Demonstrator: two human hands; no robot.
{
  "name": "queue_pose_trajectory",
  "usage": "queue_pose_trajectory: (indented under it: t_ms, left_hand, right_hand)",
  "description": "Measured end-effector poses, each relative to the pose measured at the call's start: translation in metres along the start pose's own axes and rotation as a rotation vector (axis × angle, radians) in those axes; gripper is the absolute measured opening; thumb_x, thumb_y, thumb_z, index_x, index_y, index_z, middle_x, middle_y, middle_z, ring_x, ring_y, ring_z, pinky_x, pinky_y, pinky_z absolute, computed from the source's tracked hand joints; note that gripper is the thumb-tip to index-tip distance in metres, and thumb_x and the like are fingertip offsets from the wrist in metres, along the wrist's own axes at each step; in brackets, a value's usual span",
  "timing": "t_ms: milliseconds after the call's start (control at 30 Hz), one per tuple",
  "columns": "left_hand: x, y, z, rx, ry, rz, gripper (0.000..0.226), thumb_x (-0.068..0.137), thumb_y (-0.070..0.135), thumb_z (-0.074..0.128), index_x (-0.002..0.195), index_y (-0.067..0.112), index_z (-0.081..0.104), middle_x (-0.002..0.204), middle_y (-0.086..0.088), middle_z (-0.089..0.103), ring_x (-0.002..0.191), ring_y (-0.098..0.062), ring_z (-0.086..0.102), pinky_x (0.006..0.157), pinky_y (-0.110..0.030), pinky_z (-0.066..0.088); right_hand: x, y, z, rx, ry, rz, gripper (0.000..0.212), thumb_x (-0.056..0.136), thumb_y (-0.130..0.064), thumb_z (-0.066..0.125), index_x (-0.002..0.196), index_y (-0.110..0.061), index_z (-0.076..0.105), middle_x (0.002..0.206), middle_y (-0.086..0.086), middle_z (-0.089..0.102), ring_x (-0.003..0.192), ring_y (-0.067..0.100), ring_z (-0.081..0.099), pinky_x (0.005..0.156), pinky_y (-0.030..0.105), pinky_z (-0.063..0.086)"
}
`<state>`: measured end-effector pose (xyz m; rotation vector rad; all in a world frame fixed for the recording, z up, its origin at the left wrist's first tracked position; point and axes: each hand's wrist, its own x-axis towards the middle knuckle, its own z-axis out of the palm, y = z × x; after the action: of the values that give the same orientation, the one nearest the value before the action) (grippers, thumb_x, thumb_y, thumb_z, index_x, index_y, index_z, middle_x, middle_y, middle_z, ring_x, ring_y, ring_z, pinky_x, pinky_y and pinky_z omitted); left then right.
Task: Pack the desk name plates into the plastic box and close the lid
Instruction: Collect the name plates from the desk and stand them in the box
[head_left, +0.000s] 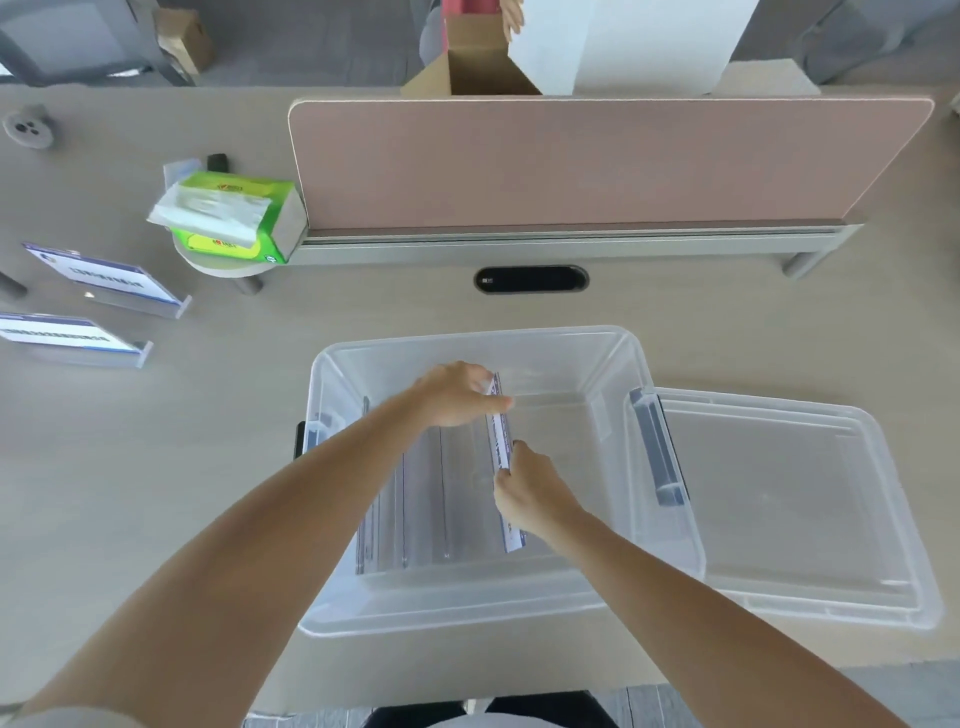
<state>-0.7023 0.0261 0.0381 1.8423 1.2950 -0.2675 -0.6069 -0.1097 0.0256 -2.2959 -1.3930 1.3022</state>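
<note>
A clear plastic box (631, 364) stands open on the desk in front of me. Inside it, several clear name plates (415, 499) stand on edge in a row along the left half. Both hands are inside the box holding one more name plate (500, 436) with a white and blue card, upright beside that row. My left hand (454, 395) grips its far end and my right hand (530, 488) grips its near end. The clear lid (789, 504) lies flat on the desk to the right of the box. Two more name plates (109, 280) (72, 338) stand at the far left.
A green tissue pack (234, 221) sits on a small round stand at the back left. A pink divider panel (571, 161) runs across the back of the desk, with a black cable port (531, 279) in front of it. Beyond the divider another person handles a cardboard box (472, 62).
</note>
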Motion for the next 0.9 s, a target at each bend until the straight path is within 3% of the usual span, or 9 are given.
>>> queue_pose_trajectory:
  t_ms: [67,167,267,333,433,733,833,900]
  left_hand:
    - [0.007,-0.005,0.003,0.013,-0.035,-0.018,0.061,0.087,0.061,0.055,0.139,0.029,0.053,0.137,0.01,0.059,0.128,-0.021,0.051,0.104,-0.037,0.04]
    - [0.015,-0.011,0.005,0.036,-0.031,-0.024,0.051,0.092,0.053,0.051,0.135,0.026,0.058,0.137,0.004,0.059,0.127,-0.023,0.052,0.096,-0.033,0.038]
    - [0.022,-0.015,0.002,0.042,-0.031,-0.034,0.046,0.094,0.049,0.049,0.129,0.022,0.063,0.131,0.0,0.062,0.122,-0.025,0.055,0.095,-0.035,0.04]
    - [0.026,-0.019,-0.001,0.049,-0.04,-0.041,0.041,0.095,0.047,0.049,0.121,0.021,0.067,0.123,-0.002,0.064,0.117,-0.026,0.057,0.094,-0.036,0.043]
    - [0.03,-0.023,-0.002,0.056,-0.055,-0.03,0.038,0.095,0.046,0.049,0.114,0.02,0.069,0.116,-0.002,0.065,0.111,-0.026,0.058,0.091,-0.037,0.044]
    - [0.03,-0.025,-0.005,0.025,-0.068,-0.043,0.037,0.097,0.039,0.051,0.12,0.015,0.068,0.123,-0.007,0.066,0.114,-0.027,0.059,0.096,-0.038,0.043]
    - [0.033,-0.027,-0.005,0.03,-0.067,-0.054,0.039,0.096,0.036,0.05,0.116,0.009,0.068,0.12,-0.012,0.067,0.113,-0.03,0.06,0.095,-0.04,0.044]
    - [0.034,-0.028,-0.005,0.039,-0.075,-0.051,0.03,0.095,0.035,0.05,0.104,0.012,0.068,0.107,-0.01,0.066,0.103,-0.028,0.061,0.091,-0.039,0.045]
  right_hand:
    - [0.003,0.0,0.006,-0.011,-0.009,-0.003,0.008,0.099,-0.015,0.039,0.102,-0.016,0.032,0.074,-0.001,0.039,0.083,0.027,0.046,0.074,0.034,0.04]
    - [0.006,-0.002,0.011,-0.023,-0.048,0.007,0.007,0.099,-0.015,0.039,0.102,-0.015,0.033,0.089,0.008,0.047,0.082,0.027,0.046,0.073,0.034,0.039]
    - [0.01,-0.002,0.011,-0.015,-0.115,0.053,0.008,0.097,-0.01,0.037,0.089,-0.011,0.036,0.081,0.006,0.045,0.066,0.022,0.045,0.056,0.029,0.035]
    - [0.012,-0.002,0.011,0.005,-0.17,0.075,0.005,0.096,-0.01,0.036,0.092,-0.008,0.038,0.081,0.007,0.046,0.061,0.017,0.042,0.049,0.029,0.028]
    - [0.012,-0.001,0.011,0.028,-0.192,0.061,0.007,0.094,-0.013,0.035,0.093,-0.008,0.04,0.085,0.007,0.047,0.062,0.018,0.042,0.05,0.031,0.03]
    - [0.011,-0.005,0.013,0.061,-0.23,0.051,0.015,0.093,-0.018,0.036,0.078,-0.016,0.033,0.081,0.004,0.045,0.06,0.018,0.041,0.053,0.031,0.032]
    - [0.012,-0.006,0.016,0.05,-0.229,0.055,0.009,0.092,-0.019,0.037,0.086,-0.013,0.038,0.084,0.006,0.049,0.062,0.019,0.044,0.054,0.031,0.033]
    - [0.012,-0.006,0.017,0.051,-0.226,0.057,0.01,0.092,-0.02,0.037,0.092,-0.011,0.042,0.089,0.007,0.052,0.064,0.02,0.046,0.056,0.031,0.035]
